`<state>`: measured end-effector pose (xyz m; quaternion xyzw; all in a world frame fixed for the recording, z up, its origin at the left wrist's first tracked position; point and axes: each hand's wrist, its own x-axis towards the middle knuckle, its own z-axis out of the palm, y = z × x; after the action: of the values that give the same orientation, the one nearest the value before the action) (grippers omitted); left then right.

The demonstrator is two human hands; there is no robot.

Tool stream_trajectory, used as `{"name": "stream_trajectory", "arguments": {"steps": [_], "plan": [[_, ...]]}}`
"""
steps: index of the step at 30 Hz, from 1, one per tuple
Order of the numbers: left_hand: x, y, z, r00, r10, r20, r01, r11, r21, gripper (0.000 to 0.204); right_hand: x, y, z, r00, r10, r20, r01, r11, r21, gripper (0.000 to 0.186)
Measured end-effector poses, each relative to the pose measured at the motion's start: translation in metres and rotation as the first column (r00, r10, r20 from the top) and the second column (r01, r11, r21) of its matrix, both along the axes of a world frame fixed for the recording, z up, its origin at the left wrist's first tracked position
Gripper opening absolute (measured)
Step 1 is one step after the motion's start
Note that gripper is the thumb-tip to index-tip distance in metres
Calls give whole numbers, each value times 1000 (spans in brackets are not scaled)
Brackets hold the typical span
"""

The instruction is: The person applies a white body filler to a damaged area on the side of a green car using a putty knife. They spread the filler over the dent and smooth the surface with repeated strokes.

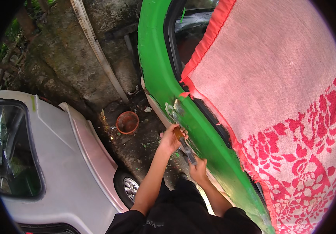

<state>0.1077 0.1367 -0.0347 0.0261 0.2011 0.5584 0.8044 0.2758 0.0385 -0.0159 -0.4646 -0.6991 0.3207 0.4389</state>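
Beside the green car body (207, 134), my left hand (170, 140) grips the wooden-handled tool (179, 135), my right hand (198, 170) wraps its grey end; its axis runs along the body, left nearer the pale patch (177, 105)

The place looked like a rough outdoor car-repair yard: the green car (203, 132) had a scraped patch (175, 108), a white car (66, 152) stood to its left, littered ground (144, 146) lay beside it, and plants (14, 29) grew well apart from it.
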Motion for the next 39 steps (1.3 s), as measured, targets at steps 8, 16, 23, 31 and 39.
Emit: {"name": "stream_trajectory", "arguments": {"steps": [8,16,23,31,39], "plan": [[4,-2,9,999,35,-33,-37,996,-85,17,-3,-1,-1,1000,11,-26,-11,1000,5,15],[0,4,4,1000,29,8,-29,998,-49,17,-2,1,-13,992,-54,-116,52,998,-23,28],[5,2,9,997,50,-62,-58,990,-126,16,-1,-3,-8,994,-37,-104,28,996,-87,24],[0,7,7,999,34,-39,-38,994,-98,16,-8,2,-13,991,-48,-123,24,981,-191,12],[3,3,10,997,60,-42,-66,986,-151,16,-8,-2,-11,983,-67,-173,39,986,-161,25]]}}
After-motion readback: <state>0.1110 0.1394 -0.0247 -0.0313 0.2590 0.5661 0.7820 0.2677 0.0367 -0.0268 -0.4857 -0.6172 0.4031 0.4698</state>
